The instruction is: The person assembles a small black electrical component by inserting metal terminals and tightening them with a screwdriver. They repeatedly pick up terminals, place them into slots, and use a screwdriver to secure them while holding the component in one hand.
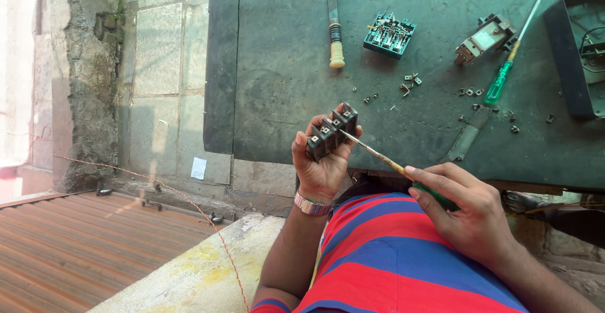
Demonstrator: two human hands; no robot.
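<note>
The left hand [322, 165] holds a switch block [332, 133] at the table [283, 67] edge; the right hand [469, 209], at four o'clock, puts a screwdriver [378, 155] tip against it. At one o'clock lie loose screws [409, 83]; beyond them, a terminal block [389, 34].

Your single head camera looks steeply down from above and close behind your hands [403, 187], facing the dark table [283, 67] beyond them and the ground left of them.

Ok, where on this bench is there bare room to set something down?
The bench is bare on its left, between its edge and the yellow-handled tool. Another bare patch lies below the green screwdriver. The middle is crowded with loose screws beside the teal block.
</note>
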